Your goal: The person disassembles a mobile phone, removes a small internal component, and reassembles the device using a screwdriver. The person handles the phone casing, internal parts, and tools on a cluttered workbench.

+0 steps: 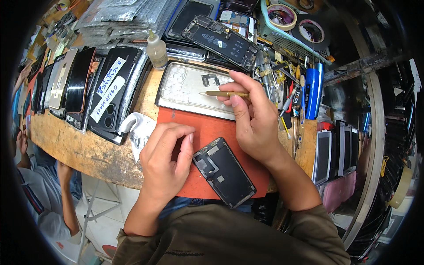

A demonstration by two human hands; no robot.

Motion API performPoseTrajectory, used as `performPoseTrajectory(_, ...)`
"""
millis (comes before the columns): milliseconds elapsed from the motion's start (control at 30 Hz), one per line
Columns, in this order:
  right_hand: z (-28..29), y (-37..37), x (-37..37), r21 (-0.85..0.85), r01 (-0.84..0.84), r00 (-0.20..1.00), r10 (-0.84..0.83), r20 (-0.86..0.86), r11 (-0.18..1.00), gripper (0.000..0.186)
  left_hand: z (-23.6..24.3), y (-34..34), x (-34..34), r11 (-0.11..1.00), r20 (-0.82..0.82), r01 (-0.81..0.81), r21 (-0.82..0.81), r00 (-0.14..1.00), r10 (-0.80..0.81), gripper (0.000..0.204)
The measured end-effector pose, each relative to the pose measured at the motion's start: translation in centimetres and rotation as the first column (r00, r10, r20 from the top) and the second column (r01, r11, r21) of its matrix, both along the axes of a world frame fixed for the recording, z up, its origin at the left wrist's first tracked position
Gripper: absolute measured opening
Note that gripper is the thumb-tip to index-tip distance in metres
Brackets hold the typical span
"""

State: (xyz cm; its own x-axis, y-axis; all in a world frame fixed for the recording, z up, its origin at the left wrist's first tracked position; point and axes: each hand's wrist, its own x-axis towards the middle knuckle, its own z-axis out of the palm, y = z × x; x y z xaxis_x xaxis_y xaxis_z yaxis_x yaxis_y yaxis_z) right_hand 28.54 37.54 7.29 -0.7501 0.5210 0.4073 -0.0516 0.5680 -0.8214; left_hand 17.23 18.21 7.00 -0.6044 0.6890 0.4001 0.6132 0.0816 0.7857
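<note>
My right hand [256, 117] pinches a slim brass-coloured screwdriver [223, 93] between thumb and fingers. The tool lies nearly level, its thin tip pointing left over a clear, dark-rimmed tray [185, 95] shaped like a phone case. Small dark parts [210, 80] rest in that tray, just beyond the screwdriver. My left hand [165, 152] is closed at the mat's left side, thumb near the curled forefinger; whatever it may hold is hidden. Between my hands and nearer to me, a black phone screen assembly [225, 173] lies tilted, inner side up, on the orange-red mat [179, 119].
Left of the mat are a white cloth [138, 132] and a row of phones [115, 88]. A dropper bottle [157, 51] and an opened phone [221, 42] stand beyond the tray. Tools [287, 88] crowd the right. Another person [48, 190] sits at the left.
</note>
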Motion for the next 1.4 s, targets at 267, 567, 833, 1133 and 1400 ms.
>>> performPoseTrajectory(267, 1.5, 0.0, 1.5, -0.138, -0.093, 0.996, 0.092, -0.014, 0.986, 0.04, -0.8, 0.2, 0.0, 0.994, 0.18, -0.093, 0.048, 0.98, 0.083, 0.012)
performPoseTrajectory(567, 1.8, -0.6, 2.8, -0.209, -0.269, 0.963, 0.26, -0.071, 0.94, 0.037, -0.7, 0.5, 0.0, 0.995, 0.145, -0.07, 0.07, 0.988, 0.059, 0.014)
performPoseTrajectory(833, 1.6, -0.4, 2.9, -0.153, -0.311, 0.95, 0.304, -0.072, 0.938, 0.035, -0.6, 0.3, -0.1, 0.998, 0.105, -0.037, 0.052, 0.994, 0.032, 0.014)
performPoseTrajectory(1133, 1.3, -0.2, 2.0, -0.259, -0.042, 0.973, -0.019, -0.231, 0.965, 0.036, -0.6, 0.2, -0.1, 0.999, 0.093, -0.048, 0.024, 0.995, 0.046, 0.014)
performPoseTrajectory(1400, 0.6, 0.6, 1.6, -0.063, 0.082, 0.974, -0.094, -0.207, 0.995, 0.041, -0.2, 0.0, -0.1, 0.999, 0.067, -0.046, -0.005, 0.997, 0.046, 0.006)
